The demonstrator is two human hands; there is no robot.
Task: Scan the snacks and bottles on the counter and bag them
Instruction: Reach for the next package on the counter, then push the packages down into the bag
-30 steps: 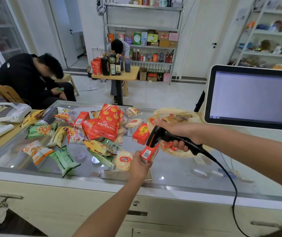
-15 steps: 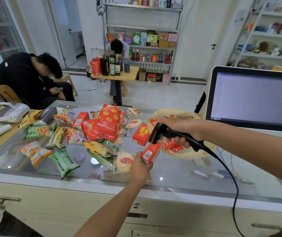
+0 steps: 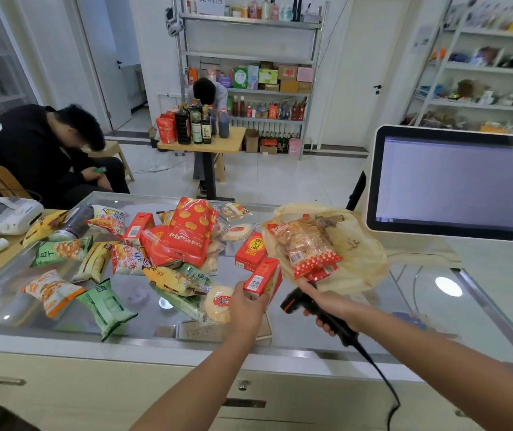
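Note:
My left hand (image 3: 247, 301) grips a small red drink carton (image 3: 263, 279), upright, barcode side facing me, just left of the bag. My right hand (image 3: 326, 304) holds a black corded barcode scanner (image 3: 311, 309) low over the glass counter (image 3: 311, 337), its head pointing left towards the carton. A thin yellowish plastic bag (image 3: 357, 253) lies open on the counter beyond both hands, with a clear snack pack (image 3: 306, 244) inside. A heap of snack packets (image 3: 186, 231) and red cartons covers the counter's left half.
A checkout screen (image 3: 457, 181) stands at the right rear of the counter. A white device (image 3: 6, 213) sits at the far left. One person sits beyond the counter at left (image 3: 40, 150); another bends at a table with bottles (image 3: 199, 126). Shelves line the back wall.
My right hand has pulled the scanner down and back towards me, away from over the bag. My left hand still grips the red carton, which has risen slightly towards the bag.

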